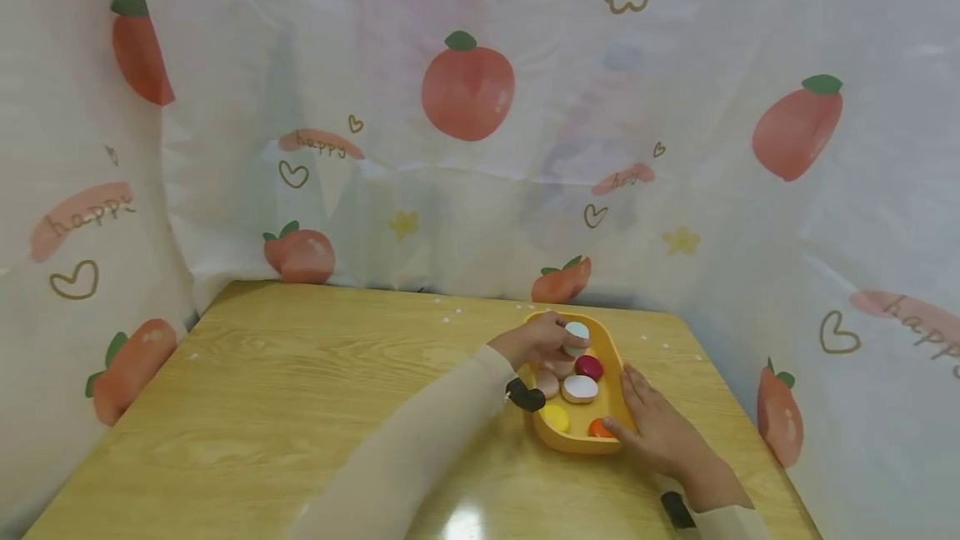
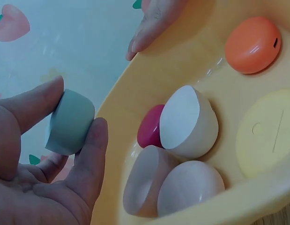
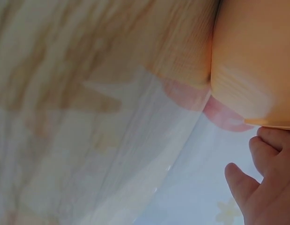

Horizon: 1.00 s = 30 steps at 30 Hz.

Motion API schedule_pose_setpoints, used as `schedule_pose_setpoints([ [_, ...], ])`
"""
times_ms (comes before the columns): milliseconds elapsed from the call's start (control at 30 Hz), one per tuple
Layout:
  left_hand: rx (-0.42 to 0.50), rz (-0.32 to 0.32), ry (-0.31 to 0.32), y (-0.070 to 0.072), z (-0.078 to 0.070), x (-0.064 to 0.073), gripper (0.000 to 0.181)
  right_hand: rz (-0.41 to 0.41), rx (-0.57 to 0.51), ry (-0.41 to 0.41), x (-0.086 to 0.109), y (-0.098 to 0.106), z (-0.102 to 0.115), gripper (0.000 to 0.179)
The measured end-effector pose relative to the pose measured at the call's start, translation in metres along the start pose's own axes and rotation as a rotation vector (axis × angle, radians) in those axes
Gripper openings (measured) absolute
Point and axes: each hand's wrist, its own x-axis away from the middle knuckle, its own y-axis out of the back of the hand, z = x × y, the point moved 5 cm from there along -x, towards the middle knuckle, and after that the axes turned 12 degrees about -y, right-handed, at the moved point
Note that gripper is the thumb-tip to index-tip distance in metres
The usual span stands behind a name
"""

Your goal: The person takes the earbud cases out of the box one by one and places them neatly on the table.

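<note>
Pale green and smooth, a rounded block (image 2: pixel 72 123) sits pinched between the left hand's (image 1: pixel 538 340) partly spread thumb and fingers, over the far end of a yellow oblong tray (image 1: pixel 566 445). Lifting or placing seems in hand, calling for steady fingertips. The right hand (image 1: pixel 663 427), fingers extended, rests against the tray's right side, grasping nothing.

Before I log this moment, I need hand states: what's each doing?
Left hand: holding the pale green piece between thumb and fingers.
Right hand: open, touching the yellow tray.
</note>
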Motion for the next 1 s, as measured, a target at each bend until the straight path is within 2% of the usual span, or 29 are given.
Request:
schedule_pose_setpoints([
  [233,0.111,0.041,-0.013,0.009,-0.007,0.005,0.026,0.008,-0.004,-0.004,-0.004,-0.001,-0.004,0.085],
  [367,0.162,0.051,-0.025,0.017,-0.004,0.008,0.032,0.016,-0.014,-0.011,-0.004,-0.002,-0.003,0.085],
  [467,0.173,0.067,-0.034,0.025,0.001,0.012,0.036,0.012,-0.02,-0.012,-0.002,-0.002,0.001,0.085],
  [600,0.142,0.078,-0.033,0.037,0.003,0.021,0.036,0.017,-0.028,-0.016,-0.001,-0.004,0.003,0.084],
  [1000,0.146,0.031,-0.022,0.07,0.009,0.037,0.045,0.017,-0.007,0.006,-0.002,0.0,0.0,0.087],
])
